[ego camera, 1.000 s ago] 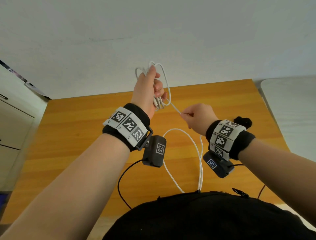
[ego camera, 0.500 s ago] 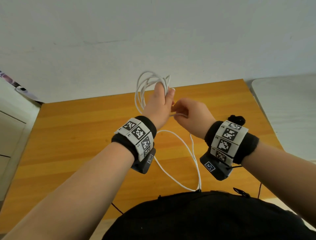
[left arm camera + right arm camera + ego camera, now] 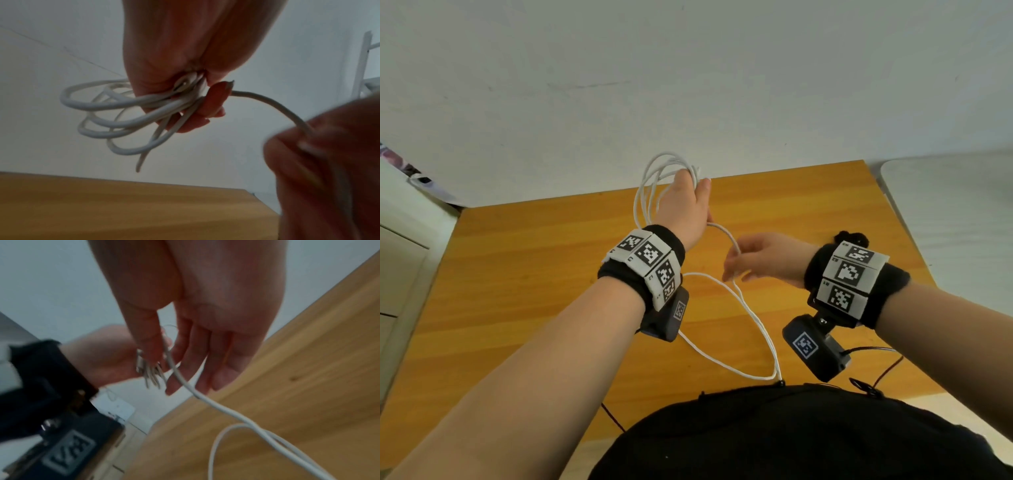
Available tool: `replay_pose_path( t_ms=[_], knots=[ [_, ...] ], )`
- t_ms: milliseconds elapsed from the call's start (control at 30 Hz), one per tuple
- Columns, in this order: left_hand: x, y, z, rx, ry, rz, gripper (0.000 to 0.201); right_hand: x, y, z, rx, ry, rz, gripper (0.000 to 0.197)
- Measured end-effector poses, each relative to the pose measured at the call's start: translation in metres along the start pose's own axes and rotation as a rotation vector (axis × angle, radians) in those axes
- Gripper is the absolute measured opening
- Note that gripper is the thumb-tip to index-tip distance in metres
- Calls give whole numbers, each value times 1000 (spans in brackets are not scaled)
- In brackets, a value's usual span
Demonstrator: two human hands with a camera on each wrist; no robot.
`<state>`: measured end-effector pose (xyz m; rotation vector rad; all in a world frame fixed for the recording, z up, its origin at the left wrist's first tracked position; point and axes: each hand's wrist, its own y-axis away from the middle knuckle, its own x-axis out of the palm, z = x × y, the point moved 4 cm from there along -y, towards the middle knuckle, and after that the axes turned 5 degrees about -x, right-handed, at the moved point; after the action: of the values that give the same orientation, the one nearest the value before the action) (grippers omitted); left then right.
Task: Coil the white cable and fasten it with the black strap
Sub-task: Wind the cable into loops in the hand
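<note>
The left hand (image 3: pixel 683 209) is raised above the far edge of the wooden table (image 3: pixel 517 274), fingers curled tight round a bunch of loops of the white cable (image 3: pixel 650 178); in the left wrist view the loops (image 3: pixel 115 113) fan out to the left of the fist, and one strand leaves the fingers to the right, arching down toward the other hand. The right hand (image 3: pixel 763 260) sits lower and to the right, near the left wrist; its fingers are nearly straight and relaxed, and the cable runs between the thumb and the fingers (image 3: pixel 205 356) in the right wrist view; whether the thumb actually presses the strand I cannot tell, as that part is blurred. From the right hand the cable (image 3: pixel 226 412) drops toward the table, makes a long loose loop over the wood, and ends at the near edge by the person's dark shirt (image 3: pixel 791 438). The black strap (image 3: pixel 851 236) lies on the table just behind the right wrist, partly hidden by the wristband (image 3: pixel 849 284); a thin dark wire (image 3: pixel 873 349) trails from the camera under that wrist.
</note>
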<state>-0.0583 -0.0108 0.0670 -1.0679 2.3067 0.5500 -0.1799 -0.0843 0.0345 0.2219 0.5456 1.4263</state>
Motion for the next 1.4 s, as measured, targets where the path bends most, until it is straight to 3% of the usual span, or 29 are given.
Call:
replay_pose_path(
  t_ms=[67, 133, 233, 367, 467, 633, 833, 1067, 1167, 1267, 1333, 1400],
  knots=[
    [-8, -2, 0, -25, 79, -32, 21, 4, -3, -14, 43, 68, 68, 7],
    [-16, -3, 1, -85, 230, -68, 21, -2, -6, -21, 18, 166, 42, 9],
    [-24, -2, 4, -145, 343, -65, 26, -20, -7, -16, -44, 146, -147, 8],
    [-15, 4, 10, -161, 228, 74, 24, -34, -9, -5, -102, -262, -357, 4],
    [-10, 9, 15, -233, 341, 184, 27, -43, -8, -2, -126, -307, -452, 16],
    [-3, 19, 15, -337, 522, 369, 48, -53, -9, -6, -111, -525, -482, 24],
    [2, 28, 8, -277, 527, 483, 29, -58, -12, -14, -87, -623, -548, 13],
    [3, 32, -11, -286, 694, 618, 36, -51, -18, -14, -62, -479, -496, 13],
    [0, 30, -11, -311, 791, 626, 37, -45, -22, -11, -47, -657, -363, 21],
    [-3, 29, -11, -324, 839, 623, 38, -45, -23, -9, -80, -792, -169, 51],
    [-3, 30, -13, -329, 868, 632, 39, -42, -23, -6, -127, -682, -52, 88],
    [-3, 31, -15, -331, 895, 660, 40, -38, -23, -6, -157, -607, -4, 97]
  ],
)
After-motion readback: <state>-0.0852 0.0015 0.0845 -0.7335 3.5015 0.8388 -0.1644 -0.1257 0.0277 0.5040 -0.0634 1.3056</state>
